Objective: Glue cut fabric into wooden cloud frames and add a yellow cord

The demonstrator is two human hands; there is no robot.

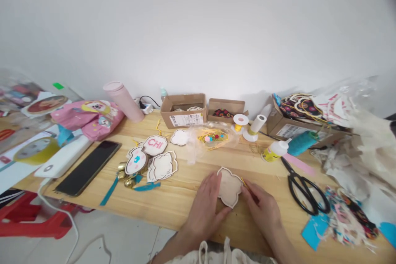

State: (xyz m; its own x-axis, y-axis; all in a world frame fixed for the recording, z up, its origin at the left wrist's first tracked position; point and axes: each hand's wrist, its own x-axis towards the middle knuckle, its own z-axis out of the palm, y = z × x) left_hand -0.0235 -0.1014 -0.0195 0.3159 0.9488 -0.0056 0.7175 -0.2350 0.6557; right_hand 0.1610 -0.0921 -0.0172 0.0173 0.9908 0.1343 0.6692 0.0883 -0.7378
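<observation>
My left hand [206, 203] grips the left side of a flower-shaped cream plaque [229, 187] with a raised pale rim, its thumb at the lower edge. At the plaque's right corner, my right hand [262, 203] is closed, thumb and fingers pinched on a thin yellow cord [244, 182]. Most of that cord is hidden by the fingers. To the left lie finished-looking plaques, one lettered CHI [155, 145] and one with a blue flower [136, 161], beside gold bells [130, 182] and blue ribbon [109, 191]. Plain cream plaques [162, 167] overlap nearby.
Black scissors [305, 194], a glue bottle [274, 151] and teal thread [301, 143] are on the right, near fabric scraps [345, 218]. Cardboard boxes [182, 120] line the wall. A phone [88, 168], tape roll [37, 150] and pink tumbler [124, 101] stand left.
</observation>
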